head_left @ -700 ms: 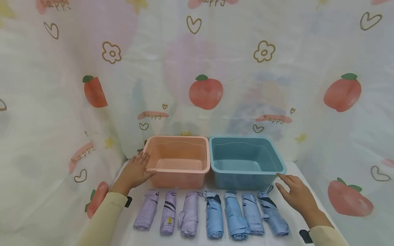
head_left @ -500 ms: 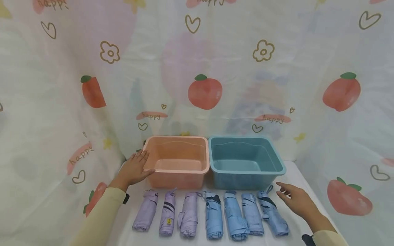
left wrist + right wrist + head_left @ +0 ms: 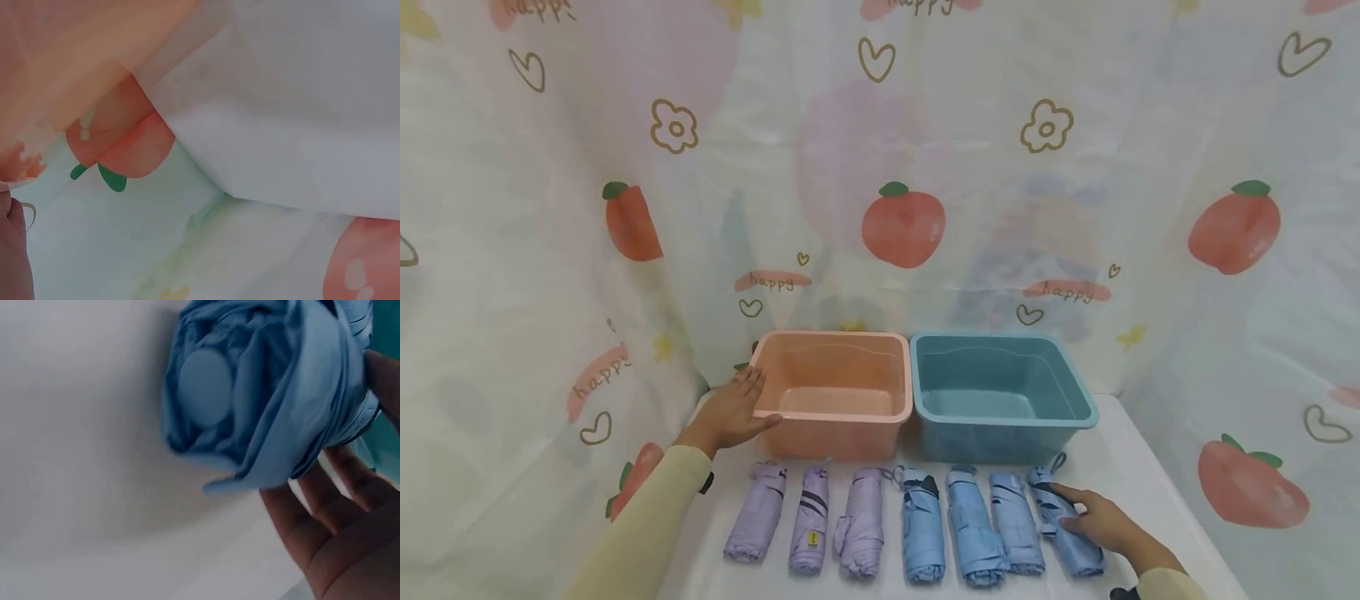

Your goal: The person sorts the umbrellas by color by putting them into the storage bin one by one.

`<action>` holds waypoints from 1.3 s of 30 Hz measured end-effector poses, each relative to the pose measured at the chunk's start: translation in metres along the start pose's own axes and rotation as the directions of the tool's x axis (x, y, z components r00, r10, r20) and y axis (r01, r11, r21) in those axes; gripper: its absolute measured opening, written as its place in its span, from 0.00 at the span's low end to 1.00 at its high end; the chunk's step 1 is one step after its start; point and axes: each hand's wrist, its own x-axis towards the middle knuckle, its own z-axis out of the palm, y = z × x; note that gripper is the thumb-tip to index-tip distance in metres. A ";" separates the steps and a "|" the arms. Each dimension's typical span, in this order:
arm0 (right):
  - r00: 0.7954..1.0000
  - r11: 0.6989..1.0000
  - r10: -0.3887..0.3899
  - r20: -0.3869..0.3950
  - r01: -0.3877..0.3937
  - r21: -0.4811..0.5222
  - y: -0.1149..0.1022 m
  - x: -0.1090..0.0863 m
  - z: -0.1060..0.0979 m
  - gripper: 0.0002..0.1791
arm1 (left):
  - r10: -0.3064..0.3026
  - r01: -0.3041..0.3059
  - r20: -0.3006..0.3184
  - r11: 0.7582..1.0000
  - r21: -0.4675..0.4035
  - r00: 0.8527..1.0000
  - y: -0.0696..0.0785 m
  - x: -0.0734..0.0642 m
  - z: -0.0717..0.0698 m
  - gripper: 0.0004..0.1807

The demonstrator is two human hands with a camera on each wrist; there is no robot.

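Observation:
My right hand (image 3: pixel 1101 521) is at the rightmost blue folding umbrella (image 3: pixel 1075 542), thumb on one side and fingers on the other. Its rolled end with a round pale-blue knob (image 3: pixel 205 387) faces the right wrist camera. My left hand (image 3: pixel 726 417) rests with fairly straight fingers against the left rim of the orange plastic bin (image 3: pixel 835 437), thumb at the front corner. Only a bit of that hand (image 3: pixel 17 256) shows in the left wrist view. Beside the held umbrella lie more blue ones, such as a blue umbrella (image 3: pixel 1017 525) with dark stripes.
A teal bin (image 3: pixel 1000 442) stands right of the orange one, both with nothing inside. Three lilac folding umbrellas lie at the left of the row, including a lilac umbrella (image 3: pixel 810 517) with a yellow tag. Printed cloth (image 3: pixel 902 125) hangs behind and at both sides of the white table (image 3: pixel 1157 475).
My right hand has left the teal bin's front right corner, moved down and left, and now grips the rightmost blue umbrella. The left hand stays at the orange bin.

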 end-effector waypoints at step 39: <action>0.914 0.890 -0.403 0.052 0.379 0.253 -0.055 -0.069 -0.134 0.33 | -0.034 0.034 -0.101 0.999 -0.004 0.994 0.002 -0.002 0.013 0.51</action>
